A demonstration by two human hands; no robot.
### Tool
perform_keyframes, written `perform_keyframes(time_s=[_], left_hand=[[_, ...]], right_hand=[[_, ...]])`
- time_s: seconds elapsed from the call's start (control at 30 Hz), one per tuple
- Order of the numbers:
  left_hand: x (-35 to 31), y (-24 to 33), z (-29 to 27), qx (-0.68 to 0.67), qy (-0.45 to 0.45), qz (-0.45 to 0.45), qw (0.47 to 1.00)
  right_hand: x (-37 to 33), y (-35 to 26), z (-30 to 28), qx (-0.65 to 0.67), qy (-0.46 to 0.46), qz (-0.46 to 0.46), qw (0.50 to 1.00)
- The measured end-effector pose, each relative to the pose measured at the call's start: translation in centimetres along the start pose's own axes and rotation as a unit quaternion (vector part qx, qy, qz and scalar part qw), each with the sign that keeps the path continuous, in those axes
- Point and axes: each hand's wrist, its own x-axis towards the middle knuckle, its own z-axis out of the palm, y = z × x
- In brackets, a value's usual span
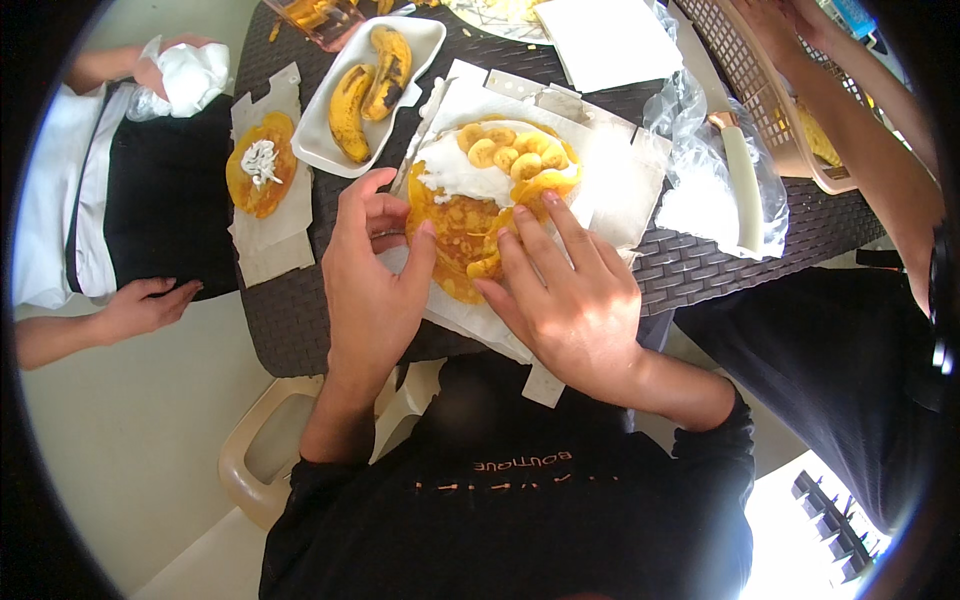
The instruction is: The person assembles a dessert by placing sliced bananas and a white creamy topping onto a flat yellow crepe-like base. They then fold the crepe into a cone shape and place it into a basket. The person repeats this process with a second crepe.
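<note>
A yellow-brown pancake (455,240) lies on white paper over a flattened piece of carton. White cream (455,172) covers its far part, with several banana slices (505,152) on top. Its right edge is partly folded inward. My right hand (580,300) holds that fold, its fingertips on the edge and its thumb low by the near side. At the left edge is my left hand (368,275), thumb and fingers apart, the thumb tip at the pancake's surface. Some of its fingertips are hidden behind the hand.
A white foam tray (425,40) holds two spotted bananas. On the left, a smaller cream-topped pancake (240,185) lies on carton. A pale-handled knife (740,185) rests on clear plastic at the right, near a woven basket (740,75). People stand at both sides, one holding a white bag (190,78).
</note>
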Motion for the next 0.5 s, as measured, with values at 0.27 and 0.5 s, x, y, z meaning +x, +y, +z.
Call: perform_keyframes(time_s=[0.27,0.5], left_hand=[[0.21,0.54,0.42,-0.087,0.013,-0.048,0.995],[-0.08,0.43,1.08,-0.057,0.024,0.013,0.998]], right_hand=[[0.15,-0.22,0.26,0.001,0.007,0.007,1.000],[0.29,-0.27,0.11,0.011,0.005,0.014,1.000]])
